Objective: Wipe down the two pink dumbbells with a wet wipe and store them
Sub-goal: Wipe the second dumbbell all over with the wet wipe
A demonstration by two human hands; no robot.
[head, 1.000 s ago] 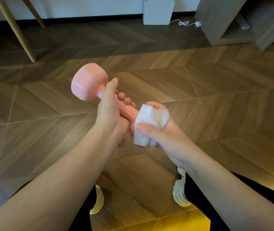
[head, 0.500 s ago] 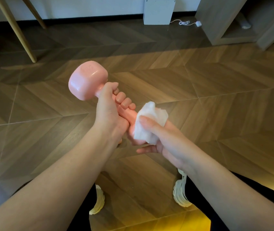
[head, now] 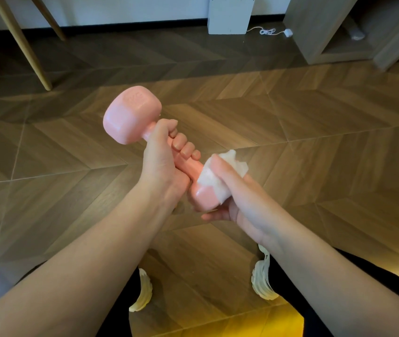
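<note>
Head view: I see the left hand (head: 162, 166) curled round the handle of the pink dumbbell (head: 130, 116), which it holds tilted above the wood floor (head: 290, 132). The right hand (head: 244, 205) presses a white wet wipe (head: 207, 182) round the near head, thumb on top. A pale shoe (head: 262, 276) shows below, and a wooden leg (head: 23, 45) stands far left.

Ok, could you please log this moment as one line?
left hand: grips dumbbell handle | right hand: holds wet wipe against near head | stage: wiping, not yet stored
</note>
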